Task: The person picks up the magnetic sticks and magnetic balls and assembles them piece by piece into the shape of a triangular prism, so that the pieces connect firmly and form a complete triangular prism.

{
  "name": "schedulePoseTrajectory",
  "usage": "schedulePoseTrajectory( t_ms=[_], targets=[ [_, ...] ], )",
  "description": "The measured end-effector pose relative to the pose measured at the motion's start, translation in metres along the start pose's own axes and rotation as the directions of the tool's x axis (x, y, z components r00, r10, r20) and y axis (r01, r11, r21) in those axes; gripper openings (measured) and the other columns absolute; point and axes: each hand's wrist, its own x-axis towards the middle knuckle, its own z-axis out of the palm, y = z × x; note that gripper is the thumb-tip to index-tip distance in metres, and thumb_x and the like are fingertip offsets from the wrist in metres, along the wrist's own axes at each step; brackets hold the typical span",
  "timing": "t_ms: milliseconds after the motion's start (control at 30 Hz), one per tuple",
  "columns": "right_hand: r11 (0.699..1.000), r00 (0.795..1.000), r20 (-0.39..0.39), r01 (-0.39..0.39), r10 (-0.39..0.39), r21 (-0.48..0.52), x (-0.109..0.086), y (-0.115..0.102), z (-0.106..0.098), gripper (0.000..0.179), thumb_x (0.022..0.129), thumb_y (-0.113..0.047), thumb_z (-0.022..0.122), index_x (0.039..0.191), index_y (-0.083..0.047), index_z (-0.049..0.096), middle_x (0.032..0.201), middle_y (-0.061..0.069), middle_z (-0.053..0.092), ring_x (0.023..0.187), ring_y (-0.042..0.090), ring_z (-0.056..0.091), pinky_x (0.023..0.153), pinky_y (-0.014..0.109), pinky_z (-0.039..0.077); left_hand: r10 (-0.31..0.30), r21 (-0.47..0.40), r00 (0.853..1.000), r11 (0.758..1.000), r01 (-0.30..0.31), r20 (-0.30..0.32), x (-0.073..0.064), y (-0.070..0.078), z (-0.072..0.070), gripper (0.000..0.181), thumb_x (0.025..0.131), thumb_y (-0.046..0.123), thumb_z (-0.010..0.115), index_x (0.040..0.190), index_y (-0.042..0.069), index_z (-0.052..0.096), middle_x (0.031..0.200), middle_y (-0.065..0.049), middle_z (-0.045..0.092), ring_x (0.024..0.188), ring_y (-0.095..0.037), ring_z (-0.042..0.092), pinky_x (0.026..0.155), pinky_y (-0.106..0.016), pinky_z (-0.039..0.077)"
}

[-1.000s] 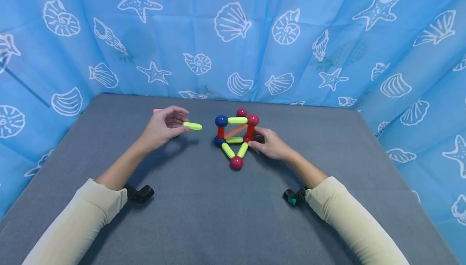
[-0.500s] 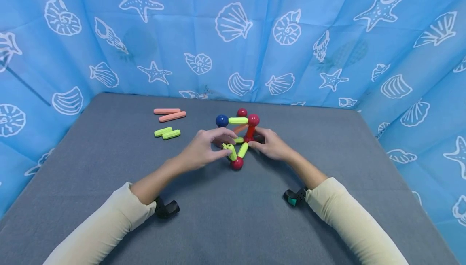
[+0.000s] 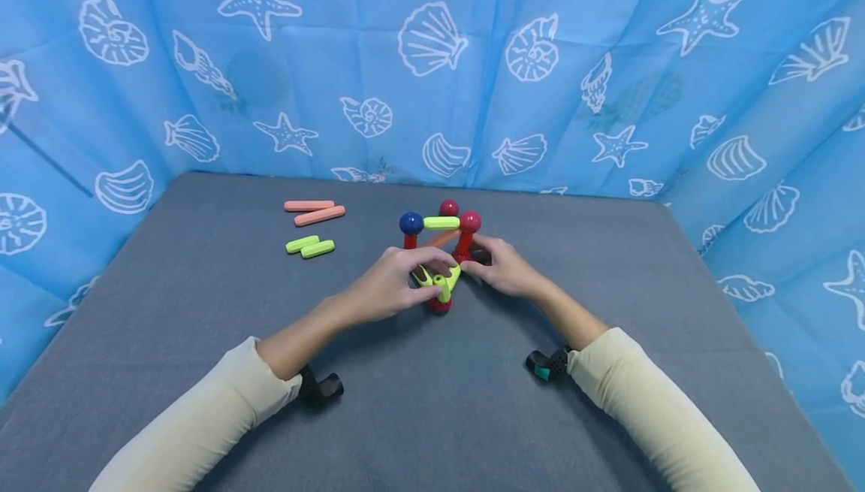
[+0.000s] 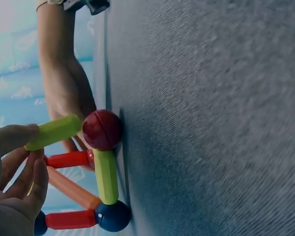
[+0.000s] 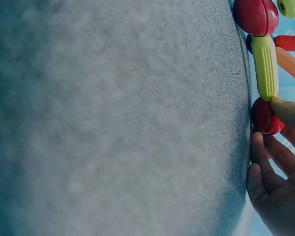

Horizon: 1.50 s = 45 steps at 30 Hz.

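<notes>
Head view, far left: shows two orange rods point(image 3: 320, 215) lying loose on the grey table point(image 3: 378, 402), with two loose lime rods point(image 3: 317, 249) just nearer, side by side. Comes next to the left hand point(image 3: 388, 285), pinching a single lime rod point(image 4: 54, 132) between thumb and fingers at the near side of the frame point(image 3: 441, 222). Points that rod's free end, in the left wrist view, at the front red ball point(image 4: 103, 129), right beside it; cannot tell about contact.

Stands, as a frame, toward the table's back edge. Has on its left an upper blue ball point(image 3: 411, 223), a red upright point(image 4: 71, 220) and a lower blue ball point(image 4: 113, 216). Runs from there along a lime base rod point(image 4: 106, 177) to the front red ball, with an orange brace point(image 4: 73, 188) slanting upward. Crosses the top to the upper right red ball point(image 3: 470, 221), then drops down a red post point(image 3: 465, 244). Includes a rear red ball point(image 3: 449, 209) behind; cannot make out any joint there.

Ends with the right hand point(image 3: 503, 270), gripping the lower right red ball point(image 5: 265, 117), apparently to steady it. Looks partly built: near base sides, uprights and top joined, held rod seemingly not yet fixed, four loose rods unused.
</notes>
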Motion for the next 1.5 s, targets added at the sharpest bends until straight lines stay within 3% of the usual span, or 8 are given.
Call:
schedulePoseTrajectory(
  t_ms=[200,400,600,733,900,1033,1300,1500],
  targets=[
    [1.0,1.0,0.007,0.004,-0.004,-0.007,0.0,0.0,-0.001,0.039,0.096,-0.009,0.065,0.133,0.002,0.056,0.125,0.015,0.065,0.115,0.031,0.061,0.103,0.053,0.044,-0.02,0.001,1.0,1.0,0.02,0.02,0.002,0.001,-0.001,0.042,0.085,-0.002,0.075,0.125,0.0,0.061,0.113,-0.014,0.071,0.101,-0.016,0.068,0.086,-0.038,0.057],
    [1.0,1.0,0.014,-0.013,0.013,0.0,0.0,-0.002,-0.001,0.046,0.097,-0.01,0.064,0.139,0.002,0.051,0.13,0.018,0.063,0.118,0.034,0.06,0.102,0.054,0.045,-0.123,-0.044,0.988,0.991,0.128,0.093,-0.004,-0.012,-0.002,0.055,0.087,0.003,0.076,0.137,0.0,0.053,0.123,-0.015,0.067,0.106,-0.017,0.068,0.087,-0.036,0.056],
    [0.999,0.999,0.014,-0.031,0.031,0.01,0.0,-0.001,-0.001,0.049,0.096,-0.011,0.065,0.14,0.002,0.05,0.128,0.019,0.063,0.117,0.034,0.06,0.102,0.054,0.045,-0.269,0.031,0.952,0.963,0.267,0.144,-0.016,-0.034,-0.016,0.037,0.086,0.007,0.077,0.121,0.004,0.065,0.106,-0.007,0.071,0.093,-0.016,0.066,0.085,-0.03,0.056],
    [1.0,1.0,0.015,-0.017,0.017,0.001,0.0,0.0,0.0,0.044,0.095,-0.012,0.067,0.134,0.003,0.055,0.121,0.017,0.066,0.11,0.032,0.061,0.1,0.053,0.046,-0.387,0.105,0.921,0.919,0.38,0.05,-0.019,-0.044,-0.027,0.021,0.088,0.007,0.075,0.107,0.002,0.068,0.096,-0.007,0.07,0.086,-0.016,0.065,0.08,-0.033,0.056],
    [1.0,0.996,0.091,-0.016,0.017,-0.012,0.005,-0.001,-0.008,0.04,0.094,-0.008,0.066,0.131,0.003,0.057,0.122,0.018,0.065,0.111,0.032,0.062,0.098,0.051,0.049,-0.487,0.097,0.872,0.866,0.49,-0.058,-0.017,-0.054,-0.035,0.042,0.092,0.017,0.071,0.129,0.003,0.057,0.113,-0.013,0.066,0.089,-0.019,0.065,0.077,-0.036,0.055],
    [0.999,0.994,0.104,-0.044,0.045,-0.011,0.014,-0.001,-0.019,0.038,0.091,0.001,0.06,0.129,0.005,0.058,0.12,0.021,0.065,0.111,0.034,0.063,0.097,0.051,0.048,-0.471,0.082,0.882,0.879,0.469,0.01,-0.013,-0.061,-0.039,0.048,0.093,0.021,0.071,0.136,0.004,0.056,0.123,-0.014,0.065,0.095,-0.022,0.065,0.076,-0.036,0.054],
    [0.99,0.985,-0.141,-0.11,0.097,-0.083,0.054,0.01,-0.018,0.051,0.094,-0.002,0.061,0.143,0.003,0.045,0.136,0.028,0.054,0.123,0.041,0.055,0.103,0.055,0.043,-0.444,0.111,0.895,0.892,0.438,0.039,-0.01,-0.07,-0.041,0.038,0.093,0.018,0.072,0.127,0.003,0.064,0.118,-0.013,0.068,0.105,-0.024,0.065,0.086,-0.04,0.054],
    [0.988,0.988,-0.151,-0.008,-0.015,-0.154,0.074,0.016,-0.015,0.062,0.088,0.001,0.066,0.145,0.005,0.042,0.14,0.031,0.049,0.128,0.045,0.048,0.108,0.058,0.036,-0.458,0.114,0.888,0.885,0.451,0.042,-0.006,-0.068,-0.042,0.034,0.092,0.017,0.073,0.123,0.003,0.066,0.114,-0.011,0.069,0.105,-0.024,0.064,0.089,-0.04,0.053]
  ],
)
